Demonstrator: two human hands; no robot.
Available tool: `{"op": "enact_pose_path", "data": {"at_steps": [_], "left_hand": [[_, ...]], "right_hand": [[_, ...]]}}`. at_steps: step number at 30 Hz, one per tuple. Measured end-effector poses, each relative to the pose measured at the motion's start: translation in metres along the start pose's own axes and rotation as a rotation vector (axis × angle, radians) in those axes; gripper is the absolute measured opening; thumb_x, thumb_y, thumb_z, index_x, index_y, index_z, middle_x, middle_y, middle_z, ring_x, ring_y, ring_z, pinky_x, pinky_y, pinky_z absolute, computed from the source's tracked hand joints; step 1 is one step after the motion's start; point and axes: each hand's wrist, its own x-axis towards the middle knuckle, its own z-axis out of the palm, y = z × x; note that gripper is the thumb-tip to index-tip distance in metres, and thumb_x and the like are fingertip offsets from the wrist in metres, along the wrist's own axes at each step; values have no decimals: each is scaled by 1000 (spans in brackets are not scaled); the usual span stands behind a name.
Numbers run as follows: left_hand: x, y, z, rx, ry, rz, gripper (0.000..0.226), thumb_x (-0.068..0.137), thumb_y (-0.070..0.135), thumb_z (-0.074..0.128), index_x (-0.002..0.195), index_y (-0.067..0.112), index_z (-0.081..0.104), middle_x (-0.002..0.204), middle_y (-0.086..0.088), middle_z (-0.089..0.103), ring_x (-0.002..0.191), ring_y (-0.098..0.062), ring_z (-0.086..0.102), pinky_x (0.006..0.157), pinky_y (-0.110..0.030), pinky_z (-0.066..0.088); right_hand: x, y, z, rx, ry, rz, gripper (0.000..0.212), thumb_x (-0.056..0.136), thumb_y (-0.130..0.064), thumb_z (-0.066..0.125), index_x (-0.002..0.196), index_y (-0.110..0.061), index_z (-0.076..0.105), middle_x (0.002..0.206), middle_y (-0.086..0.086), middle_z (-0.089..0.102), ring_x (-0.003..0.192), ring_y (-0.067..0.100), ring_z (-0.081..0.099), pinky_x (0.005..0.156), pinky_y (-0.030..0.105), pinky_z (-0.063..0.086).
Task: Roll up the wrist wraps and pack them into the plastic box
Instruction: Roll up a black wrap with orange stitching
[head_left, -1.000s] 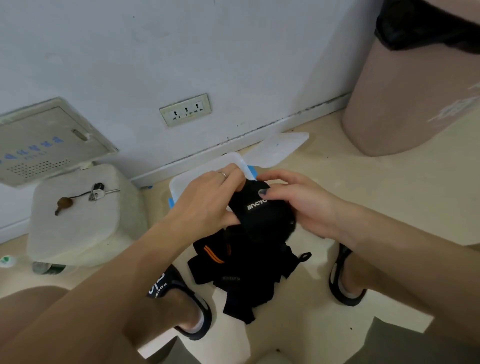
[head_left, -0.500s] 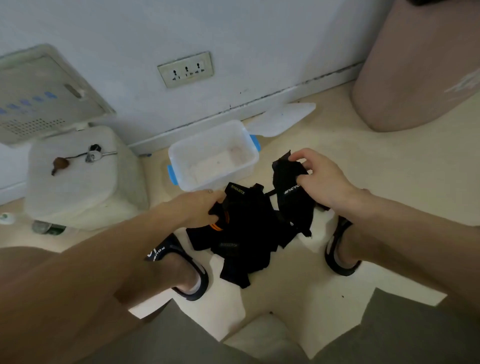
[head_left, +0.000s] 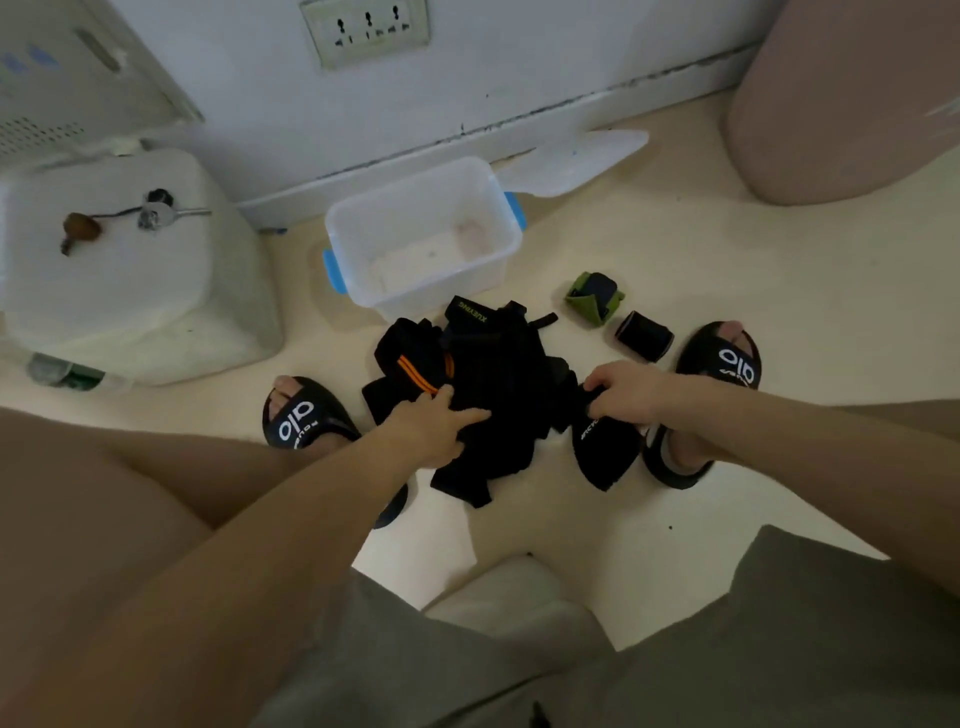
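Black wraps (head_left: 483, 395) lie in a loose heap on the floor (head_left: 727, 270) between the person's two feet, just at six o'clock of the box (head_left: 423, 236). The left hand (head_left: 436, 423) rests flat on the heap's near-left side, fingers spread and lightly curled, pressing the fabric down without closing on it. The right hand (head_left: 623, 389) is closed, pinching the top of one black wrap (head_left: 602, 449) that hangs down from it at the heap's three o'clock edge.

Two wraps are already rolled: a green-and-black roll (head_left: 595, 297) and a black roll (head_left: 644, 338), both on the floor at about four o'clock of the box, just beside each other and apart from the heap. How many wraps make up the heap cannot be told; one shows orange stripes.

One box stands open and holds no wraps, clear plastic with two blue latches. One lid (head_left: 571, 161) lies at two o'clock of it, against the wall's foot.

Two black slides (head_left: 301, 415) read "olo" in white. A tab on the heap reads "XUEYING" in yellow-green; the held wrap bears white lettering, only partly legible. One triple socket (head_left: 366, 28) sits on the wall.
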Motion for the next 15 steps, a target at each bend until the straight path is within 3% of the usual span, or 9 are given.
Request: {"op": "enact_pose_path", "data": {"at_steps": [3, 6, 11, 15], "left_hand": [[-2, 15, 5, 283, 3, -9, 63, 107, 50, 38, 162, 44, 7, 169, -13, 9, 148, -37, 23, 112, -52, 35], [-1, 22, 9, 376, -30, -58, 59, 106, 50, 40, 160, 36, 22, 166, -13, 19, 146, -35, 27, 112, -52, 34], [-1, 21, 5, 284, 39, -49, 41, 104, 39, 50, 140, 20, 49, 134, -10, 54, 120, -30, 55, 84, -38, 42], [-13, 7, 4, 77, 216, -70, 24, 106, 30, 46, 120, 14, 57, 111, -9, 60, 96, -30, 64, 68, -37, 44]], "right_hand": [[13, -2, 12, -120, -37, -11, 38, 100, -17, 55, 136, -5, 56, 133, 15, 60, 117, 31, 61, 87, 34, 51], [22, -1, 31, -203, 10, -12, 31, 103, -17, 50, 128, -2, 59, 132, 17, 61, 119, 32, 59, 93, 34, 49], [28, -8, 56, -47, -63, -46, 37, 105, -13, 49, 140, -2, 53, 129, 15, 59, 119, 31, 59, 89, 29, 48], [34, -21, 57, -12, -26, -130, 36, 102, -14, 51, 137, -4, 56, 112, 8, 60, 111, 29, 60, 93, 32, 51]]}}
